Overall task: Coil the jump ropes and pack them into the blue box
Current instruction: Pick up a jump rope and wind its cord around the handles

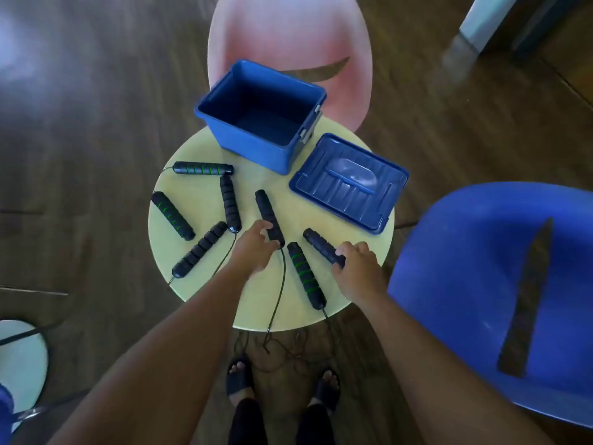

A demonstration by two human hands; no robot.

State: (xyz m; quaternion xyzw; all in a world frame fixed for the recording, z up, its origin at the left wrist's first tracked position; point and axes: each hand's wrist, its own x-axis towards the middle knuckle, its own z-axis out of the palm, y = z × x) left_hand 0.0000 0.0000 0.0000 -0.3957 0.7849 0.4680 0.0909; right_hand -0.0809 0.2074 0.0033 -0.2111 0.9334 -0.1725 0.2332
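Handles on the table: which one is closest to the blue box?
The green-ringed handle lying crosswise at the far left, its end almost reaching the blue box; the others lie farther away.

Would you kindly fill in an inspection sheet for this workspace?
Surface: round yellow table, crowded.
Job's things: seven handles lie loose; blue box open, empty; lid beside it.
Clutter: nothing seen.
Grippers: left hand grips middle black handle; right hand grips right black handle.
Cables: cords hang off the edge, tangled on the wooden floor.
Surroundings: pink chair, blue chair.
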